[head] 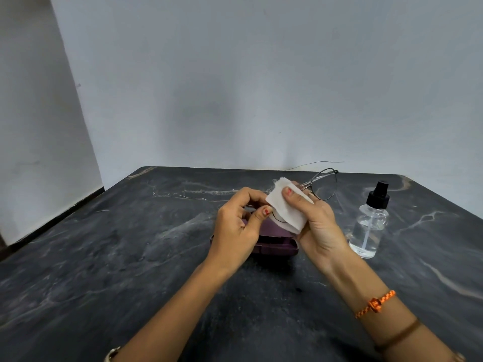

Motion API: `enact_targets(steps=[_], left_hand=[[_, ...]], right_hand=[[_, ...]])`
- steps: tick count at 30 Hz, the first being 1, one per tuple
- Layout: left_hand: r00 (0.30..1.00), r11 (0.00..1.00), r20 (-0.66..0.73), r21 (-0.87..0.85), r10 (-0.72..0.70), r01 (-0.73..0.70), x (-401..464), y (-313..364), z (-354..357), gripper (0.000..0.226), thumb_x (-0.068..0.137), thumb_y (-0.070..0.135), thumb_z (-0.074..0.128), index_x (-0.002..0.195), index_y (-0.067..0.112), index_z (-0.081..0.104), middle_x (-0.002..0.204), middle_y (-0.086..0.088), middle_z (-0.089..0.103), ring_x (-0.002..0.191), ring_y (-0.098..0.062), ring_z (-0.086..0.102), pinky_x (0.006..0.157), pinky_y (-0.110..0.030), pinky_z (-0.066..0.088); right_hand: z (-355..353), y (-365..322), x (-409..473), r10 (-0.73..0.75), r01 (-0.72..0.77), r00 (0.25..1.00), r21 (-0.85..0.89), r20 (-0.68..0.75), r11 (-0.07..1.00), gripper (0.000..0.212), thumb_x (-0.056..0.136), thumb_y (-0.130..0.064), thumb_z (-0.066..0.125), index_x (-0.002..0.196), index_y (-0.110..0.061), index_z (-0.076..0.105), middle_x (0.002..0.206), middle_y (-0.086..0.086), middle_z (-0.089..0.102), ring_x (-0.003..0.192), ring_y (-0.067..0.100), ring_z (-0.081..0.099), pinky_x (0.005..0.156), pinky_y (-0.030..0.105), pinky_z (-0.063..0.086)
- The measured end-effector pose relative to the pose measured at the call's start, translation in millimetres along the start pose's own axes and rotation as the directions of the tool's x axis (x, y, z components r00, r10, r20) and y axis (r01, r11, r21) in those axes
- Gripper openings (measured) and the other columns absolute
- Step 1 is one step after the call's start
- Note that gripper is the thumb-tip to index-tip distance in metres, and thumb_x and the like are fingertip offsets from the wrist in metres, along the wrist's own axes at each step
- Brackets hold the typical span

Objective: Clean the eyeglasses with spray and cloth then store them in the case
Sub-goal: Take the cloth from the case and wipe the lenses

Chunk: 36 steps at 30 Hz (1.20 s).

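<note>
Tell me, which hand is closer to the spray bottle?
Right. The right hand, pinching the cloth, sits just left of the spray bottle; the left hand is farther left.

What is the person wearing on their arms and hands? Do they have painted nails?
Both arms are bare, with no sleeves. The right wrist has an orange and white braided string bracelet tied in a knot, and a thin brown band further up that forearm. A pale bangle or watch peeks in at the left wrist, at the picture's bottom edge. The thumbnails on the left hand and right hand have chipped red polish.
</note>
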State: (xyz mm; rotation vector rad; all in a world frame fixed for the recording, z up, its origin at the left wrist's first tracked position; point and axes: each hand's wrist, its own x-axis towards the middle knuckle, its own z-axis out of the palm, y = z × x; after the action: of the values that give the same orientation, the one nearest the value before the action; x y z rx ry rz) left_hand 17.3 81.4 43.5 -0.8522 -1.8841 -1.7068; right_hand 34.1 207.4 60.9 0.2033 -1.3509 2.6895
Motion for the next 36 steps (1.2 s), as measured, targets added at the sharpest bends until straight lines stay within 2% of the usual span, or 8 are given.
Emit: enact_targets(steps=[4,8,11,15,19,27,32,36], left_hand=[[1.0,1.0,0.002,0.003,0.007,-0.007,1,1,-1,0.015,0.078,0.015,0.056,0.08,0.03,0.058,0.079,0.013,0.061,0.077,0.0,0.057,0.066,-0.013,0.045],[1.0,1.0,-0.015,-0.019,0.0,0.0,0,1,-2,0.022,0.08,0.008,0.057,0.079,0.03,0.058,0.078,0.011,0.062,0.076,-0.001,0.058,0.068,-0.019,0.049],[1.0,1.0,0.001,-0.005,-0.008,0.008,-2,1,0,0.023,0.08,0.007,0.058,0.079,0.031,0.058,0.078,0.013,0.062,0.076,-0.002,0.059,0.069,-0.021,0.049],[1.0,1.0,0.022,0.024,-0.016,0.016,-3,-3,1,0.017,0.081,0.007,0.058,0.08,0.024,0.058,0.079,0.006,0.063,0.075,-0.008,0.059,0.069,-0.02,0.048],[1.0,0.999,0.017,0.033,-0.007,0.006,-1,-4,-2,0.008,0.077,0.014,0.055,0.083,0.014,0.059,0.079,0.006,0.061,0.073,-0.001,0.055,0.067,-0.013,0.044],[1.0,0.999,0.012,0.022,0.029,-0.029,0,-1,-2,0.024,0.079,0.009,0.057,0.081,0.032,0.057,0.081,0.014,0.062,0.077,0.001,0.058,0.069,-0.013,0.047],[1.0,1.0,-0.019,-0.026,-0.013,0.012,1,1,-2,0.017,0.077,0.015,0.056,0.078,0.032,0.058,0.074,0.015,0.063,0.074,-0.001,0.059,0.071,-0.029,0.053],[1.0,1.0,0.03,0.001,0.007,-0.007,-1,0,2,0.018,0.076,0.016,0.057,0.078,0.033,0.057,0.074,0.024,0.064,0.075,0.001,0.06,0.068,-0.015,0.049]], right_hand=[[0,0,-1,0.013,-0.014,0.999,-0.032,-0.031,0.999,0.051,0.056,-0.015,0.069,0.104,-0.007,0.054,0.083,0.006,0.067,0.073,0.014,0.069,0.055,0.026,0.058],[-1,1,-1,0.047,-0.039,0.993,0.075,-0.109,0.996,0.044,0.062,-0.015,0.064,0.104,-0.007,0.054,0.092,0.009,0.059,0.08,0.019,0.061,0.048,0.024,0.054],[-2,1,0,0.034,-0.026,0.995,0.081,-0.098,0.996,0.032,0.061,-0.017,0.065,0.091,-0.006,0.059,0.075,0.004,0.067,0.064,0.012,0.066,0.048,0.021,0.054],[0,11,0,0.021,-0.019,0.999,0.068,-0.039,0.997,0.039,0.056,-0.007,0.066,0.093,-0.013,0.054,0.066,0.0,0.074,0.06,0.011,0.069,0.05,0.02,0.055],[0,13,0,0.038,-0.039,0.999,0.043,0.019,0.998,0.051,0.053,-0.004,0.068,0.101,-0.011,0.052,0.069,0.001,0.075,0.064,0.013,0.07,0.056,0.023,0.058],[0,3,0,0.0,0.0,1.0,-0.039,0.0,0.999,0.047,0.055,-0.009,0.067,0.1,-0.007,0.056,0.068,0.001,0.072,0.064,0.011,0.07,0.053,0.023,0.056],[-1,4,1,0.017,-0.011,0.994,0.056,-0.105,0.998,0.034,0.069,-0.014,0.066,0.1,-0.005,0.06,0.081,0.007,0.065,0.058,0.011,0.068,0.046,0.022,0.053],[-4,6,2,0.005,0.005,0.994,0.096,-0.105,0.995,0.022,0.07,-0.019,0.064,0.088,-0.006,0.061,0.063,0.002,0.067,0.052,0.01,0.065,0.047,0.02,0.053]])
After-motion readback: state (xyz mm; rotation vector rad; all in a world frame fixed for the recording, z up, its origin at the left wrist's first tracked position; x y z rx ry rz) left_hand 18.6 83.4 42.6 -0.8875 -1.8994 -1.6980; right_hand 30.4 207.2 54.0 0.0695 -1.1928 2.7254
